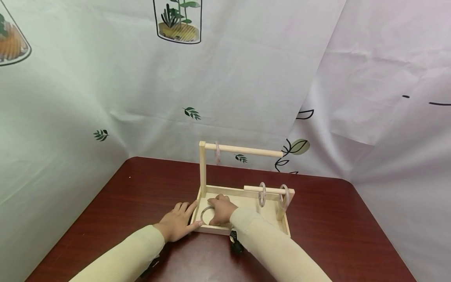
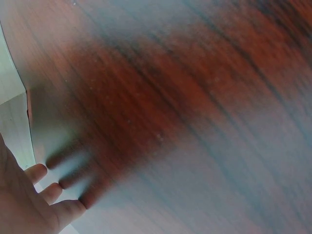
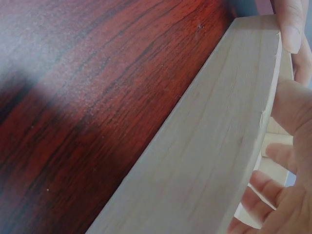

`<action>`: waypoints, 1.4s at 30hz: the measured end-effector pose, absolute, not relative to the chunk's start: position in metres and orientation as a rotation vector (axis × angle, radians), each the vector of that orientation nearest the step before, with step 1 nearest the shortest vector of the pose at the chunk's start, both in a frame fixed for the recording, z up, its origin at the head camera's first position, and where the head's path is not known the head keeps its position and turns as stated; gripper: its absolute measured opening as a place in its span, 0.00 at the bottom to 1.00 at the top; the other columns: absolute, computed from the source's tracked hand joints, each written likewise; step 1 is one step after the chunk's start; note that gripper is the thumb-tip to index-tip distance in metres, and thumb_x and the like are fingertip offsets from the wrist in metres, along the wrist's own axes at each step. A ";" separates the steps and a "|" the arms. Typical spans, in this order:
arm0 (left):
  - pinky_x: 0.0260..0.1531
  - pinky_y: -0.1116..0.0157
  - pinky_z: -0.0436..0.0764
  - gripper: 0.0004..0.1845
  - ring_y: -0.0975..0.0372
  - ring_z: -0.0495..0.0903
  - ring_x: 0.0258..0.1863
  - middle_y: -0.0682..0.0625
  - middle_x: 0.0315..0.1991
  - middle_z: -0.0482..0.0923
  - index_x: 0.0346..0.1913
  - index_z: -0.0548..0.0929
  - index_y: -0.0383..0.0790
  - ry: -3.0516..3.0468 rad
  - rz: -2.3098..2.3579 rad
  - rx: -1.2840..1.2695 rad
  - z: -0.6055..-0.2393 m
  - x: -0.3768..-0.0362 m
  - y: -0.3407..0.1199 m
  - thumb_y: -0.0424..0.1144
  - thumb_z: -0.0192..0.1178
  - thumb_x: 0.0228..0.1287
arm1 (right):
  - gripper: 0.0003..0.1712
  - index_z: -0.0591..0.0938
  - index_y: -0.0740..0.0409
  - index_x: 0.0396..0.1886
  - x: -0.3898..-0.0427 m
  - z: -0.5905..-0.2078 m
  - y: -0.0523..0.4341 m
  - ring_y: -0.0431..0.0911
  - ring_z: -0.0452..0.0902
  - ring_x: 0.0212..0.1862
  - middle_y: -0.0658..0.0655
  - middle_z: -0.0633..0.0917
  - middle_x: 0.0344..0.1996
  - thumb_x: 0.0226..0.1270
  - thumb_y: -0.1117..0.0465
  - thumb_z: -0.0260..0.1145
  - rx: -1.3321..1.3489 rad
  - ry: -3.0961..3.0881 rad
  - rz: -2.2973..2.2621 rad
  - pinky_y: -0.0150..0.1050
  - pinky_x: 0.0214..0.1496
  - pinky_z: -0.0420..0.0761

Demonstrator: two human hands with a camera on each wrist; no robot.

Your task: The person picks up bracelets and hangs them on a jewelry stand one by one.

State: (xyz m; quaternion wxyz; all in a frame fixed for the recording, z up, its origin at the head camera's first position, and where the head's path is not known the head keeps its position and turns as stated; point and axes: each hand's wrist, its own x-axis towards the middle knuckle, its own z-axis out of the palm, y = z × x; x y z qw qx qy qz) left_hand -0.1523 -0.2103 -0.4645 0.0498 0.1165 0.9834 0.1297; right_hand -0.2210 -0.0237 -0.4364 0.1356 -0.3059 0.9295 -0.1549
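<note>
A pale wooden jewelry stand has a shallow tray base and two bars at different heights. Inside the tray, at its left end, lies a greyish bangle. My right hand reaches over the front wall, its thumb and fingers bent around the bangle's right side; the grip itself is hidden under the hand. With fingers spread, my left hand rests against the tray's front left corner, thumb along the front edge. In the right wrist view, the tray's front wall runs beside the curled right fingers.
One pale bangle hangs near the post end of the upper bar. Two more, a middle bangle and a right bangle, hang on the lower bar. A dark red wooden table carries the stand, with a printed white curtain behind.
</note>
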 end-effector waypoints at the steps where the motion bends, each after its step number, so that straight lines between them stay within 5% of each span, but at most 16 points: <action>1: 0.57 0.46 0.69 0.43 0.43 0.62 0.65 0.37 0.63 0.65 0.75 0.57 0.42 2.996 0.397 0.356 -0.465 -0.152 -0.210 0.67 0.44 0.67 | 0.46 0.75 0.56 0.64 -0.221 -0.437 -0.024 0.52 0.68 0.54 0.60 0.74 0.54 0.40 0.57 0.80 -0.883 2.695 -0.443 0.38 0.47 0.74; 14: 0.55 0.44 0.71 0.41 0.43 0.63 0.64 0.37 0.62 0.66 0.74 0.58 0.41 3.023 0.381 0.362 -0.466 -0.152 -0.210 0.66 0.46 0.67 | 0.34 0.80 0.55 0.48 -0.220 -0.436 -0.024 0.47 0.63 0.39 0.56 0.72 0.40 0.37 0.54 0.81 -0.791 2.731 -0.386 0.37 0.36 0.69; 42: 0.55 0.44 0.70 0.41 0.43 0.63 0.63 0.37 0.60 0.66 0.74 0.58 0.41 3.034 0.368 0.371 -0.468 -0.151 -0.211 0.66 0.45 0.67 | 0.38 0.82 0.56 0.54 -0.222 -0.451 -0.022 0.47 0.64 0.38 0.56 0.72 0.38 0.38 0.52 0.82 -0.794 2.800 -0.399 0.37 0.37 0.72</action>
